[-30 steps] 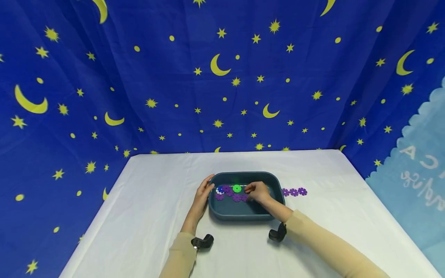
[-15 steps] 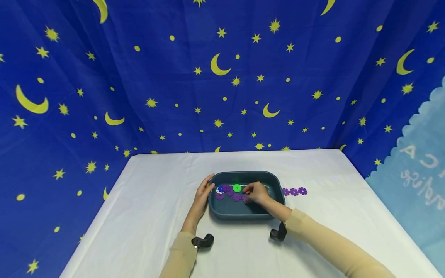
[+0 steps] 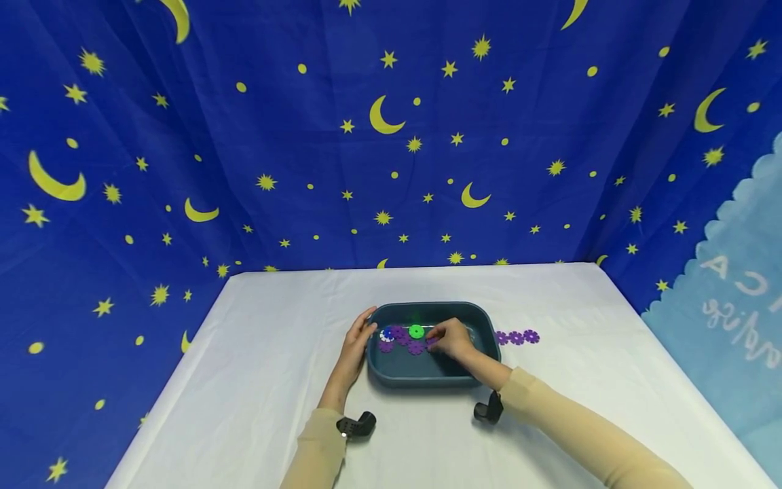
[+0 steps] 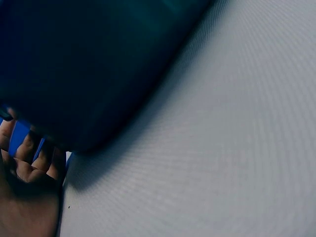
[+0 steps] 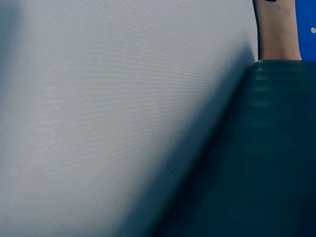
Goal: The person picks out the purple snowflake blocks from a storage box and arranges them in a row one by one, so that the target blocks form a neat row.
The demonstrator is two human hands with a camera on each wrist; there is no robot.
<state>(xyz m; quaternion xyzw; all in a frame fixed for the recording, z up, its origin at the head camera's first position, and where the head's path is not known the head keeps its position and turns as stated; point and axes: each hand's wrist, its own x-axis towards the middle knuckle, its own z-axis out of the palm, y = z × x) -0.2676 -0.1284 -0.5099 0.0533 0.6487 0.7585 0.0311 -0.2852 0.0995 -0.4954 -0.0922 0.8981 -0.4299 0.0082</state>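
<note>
A dark teal plastic tub stands on the white-covered table. My left hand holds its left wall, the thumb at the rim and the fingers along the outside. In the left wrist view those fingers show bent beside the tub wall. My right hand reaches inside, thumb and fingertips pinching a purple snowflake disc, mostly covered by the fingers. Left of it lie more purple snowflake discs, a bright green one and a blue and white pair.
Just right of the tub, a row of purple snowflake discs lies on the white cloth. Behind the table hangs a blue curtain with yellow moons and stars. Black wrist cameras sit on both forearms.
My right hand has shifted slightly left within the tub, and its fingertips have come together over a purple disc that showed more before. The left hand stays at the tub wall.
</note>
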